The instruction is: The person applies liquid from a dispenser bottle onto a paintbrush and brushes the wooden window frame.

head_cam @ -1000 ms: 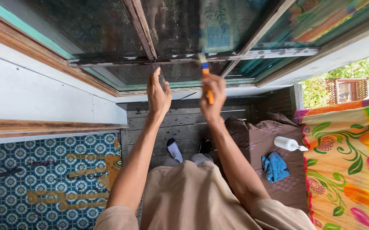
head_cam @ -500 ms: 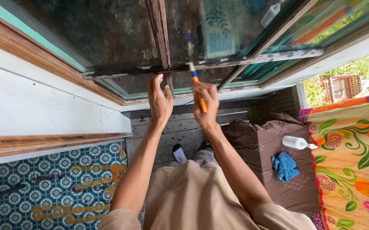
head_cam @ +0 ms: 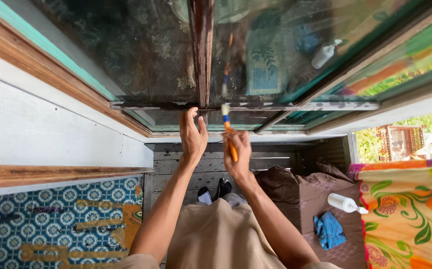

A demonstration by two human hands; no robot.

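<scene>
My right hand point(head_cam: 239, 154) grips an orange-handled brush point(head_cam: 229, 135) with a blue band, its pale tip touching the glass of a window pane point(head_cam: 270, 55). My left hand point(head_cam: 192, 134) rests flat, fingers up, against the worn dark wooden window frame point(head_cam: 201, 55) just left of the brush. The glass reflects the brush and a white bottle.
A white spray bottle point(head_cam: 344, 203) and a crumpled blue cloth point(head_cam: 328, 230) lie on a brown blanket point(head_cam: 300, 194) at right, beside a floral orange sheet point(head_cam: 415, 209). A blue patterned mat point(head_cam: 51, 224) lies at left. Dark floor planks point(head_cam: 256, 164) and my feet are below.
The view has tilted up the window. Both hands sit lower in the picture and closer together, and the brush tip has shifted slightly left along the frame's horizontal bar.
</scene>
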